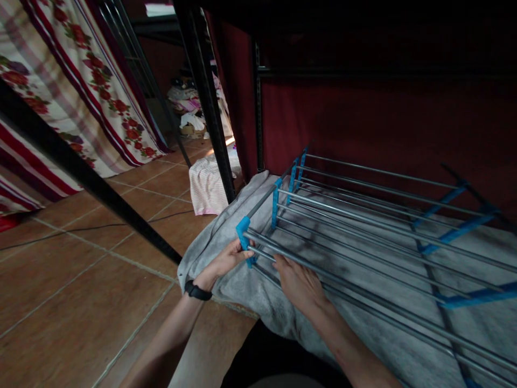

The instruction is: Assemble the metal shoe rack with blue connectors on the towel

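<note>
Floral curtain [107, 86], hanging. Left hand [228, 257], black wristband [197, 291], fingers closed on a blue corner joint [243, 233]. Right hand [299, 279], apart from the left, at the front rods [363, 291]; whether gripping, I cannot tell. Metal rack [355, 216], resting on a grey blanket [220, 240].

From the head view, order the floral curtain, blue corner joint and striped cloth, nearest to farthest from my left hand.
1. Blue corner joint: at the left hand.
2. Striped cloth: ahead, slightly left.
3. Floral curtain: far left, beyond the cloth.
</note>
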`<state>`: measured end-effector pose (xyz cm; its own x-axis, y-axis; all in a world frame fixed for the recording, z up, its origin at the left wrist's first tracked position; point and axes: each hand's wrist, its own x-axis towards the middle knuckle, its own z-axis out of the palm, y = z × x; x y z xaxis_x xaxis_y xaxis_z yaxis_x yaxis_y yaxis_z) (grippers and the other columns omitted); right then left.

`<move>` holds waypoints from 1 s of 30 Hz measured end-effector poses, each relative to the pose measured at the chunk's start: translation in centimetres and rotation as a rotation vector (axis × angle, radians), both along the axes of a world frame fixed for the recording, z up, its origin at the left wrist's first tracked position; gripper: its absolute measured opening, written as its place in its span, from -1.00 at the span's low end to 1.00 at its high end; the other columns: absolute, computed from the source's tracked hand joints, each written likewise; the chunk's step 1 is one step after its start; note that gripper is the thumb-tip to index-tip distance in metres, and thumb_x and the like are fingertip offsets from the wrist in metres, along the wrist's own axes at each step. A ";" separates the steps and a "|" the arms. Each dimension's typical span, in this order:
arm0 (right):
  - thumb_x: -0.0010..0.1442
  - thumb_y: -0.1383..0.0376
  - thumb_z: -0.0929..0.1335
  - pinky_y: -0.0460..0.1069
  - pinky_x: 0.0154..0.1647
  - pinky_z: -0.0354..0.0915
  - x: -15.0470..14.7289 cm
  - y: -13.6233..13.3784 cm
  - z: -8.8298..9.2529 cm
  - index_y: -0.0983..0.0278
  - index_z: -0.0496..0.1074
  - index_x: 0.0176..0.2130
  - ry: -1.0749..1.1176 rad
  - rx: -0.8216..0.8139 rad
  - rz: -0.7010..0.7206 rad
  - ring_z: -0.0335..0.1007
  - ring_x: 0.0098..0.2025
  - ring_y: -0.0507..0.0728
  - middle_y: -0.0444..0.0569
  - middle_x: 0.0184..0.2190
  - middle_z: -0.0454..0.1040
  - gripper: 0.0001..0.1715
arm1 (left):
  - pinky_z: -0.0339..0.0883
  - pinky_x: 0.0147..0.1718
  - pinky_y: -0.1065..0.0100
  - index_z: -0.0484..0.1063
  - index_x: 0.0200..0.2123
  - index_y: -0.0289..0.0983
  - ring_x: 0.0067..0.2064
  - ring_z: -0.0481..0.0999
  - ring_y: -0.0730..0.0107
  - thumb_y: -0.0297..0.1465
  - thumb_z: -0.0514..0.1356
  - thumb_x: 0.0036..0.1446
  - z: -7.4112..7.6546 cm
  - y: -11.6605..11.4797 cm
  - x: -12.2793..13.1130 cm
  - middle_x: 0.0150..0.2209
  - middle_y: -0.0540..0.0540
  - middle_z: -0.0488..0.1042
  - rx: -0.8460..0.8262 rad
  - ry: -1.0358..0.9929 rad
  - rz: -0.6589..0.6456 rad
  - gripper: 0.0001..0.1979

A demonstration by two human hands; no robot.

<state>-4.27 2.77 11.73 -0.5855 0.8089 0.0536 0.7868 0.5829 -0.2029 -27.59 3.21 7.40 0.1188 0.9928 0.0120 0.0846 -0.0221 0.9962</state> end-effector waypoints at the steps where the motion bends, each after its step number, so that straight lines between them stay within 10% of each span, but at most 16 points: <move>1: 0.42 0.25 0.07 0.00 -0.12 0.32 0.0 0.0 0.0 0.15 0.34 0.13 -0.005 0.000 -0.001 0.48 -0.04 0.20 -0.01 -0.01 0.53 -0.56 | 0.28 -0.18 0.29 0.35 -0.27 -0.27 -0.27 0.33 0.37 -0.26 0.29 0.05 -0.2 0.1 0.0 -0.32 0.00 0.37 -0.001 -0.011 -0.001 -0.74; 22: 0.41 0.26 0.07 0.03 -0.06 0.38 -0.3 -0.2 0.8 0.18 0.32 0.13 0.028 -0.069 -0.005 0.49 -0.04 0.16 0.01 -0.01 0.52 -0.57 | 0.39 -0.09 0.18 0.32 -0.22 -0.23 -0.18 0.41 0.27 -0.13 0.22 0.09 -2.1 0.0 0.6 -0.25 -0.04 0.44 0.099 0.141 0.150 -0.68; 30: 0.37 0.35 0.16 0.02 0.13 0.26 3.5 -3.0 0.2 0.24 0.16 0.23 0.215 0.239 0.156 0.26 0.13 0.09 0.02 0.16 0.35 -0.54 | 0.33 0.14 -0.03 0.25 0.07 -0.05 0.12 0.42 0.12 0.07 0.20 0.03 -0.4 0.2 2.3 0.05 0.08 0.48 0.094 0.330 0.204 -0.41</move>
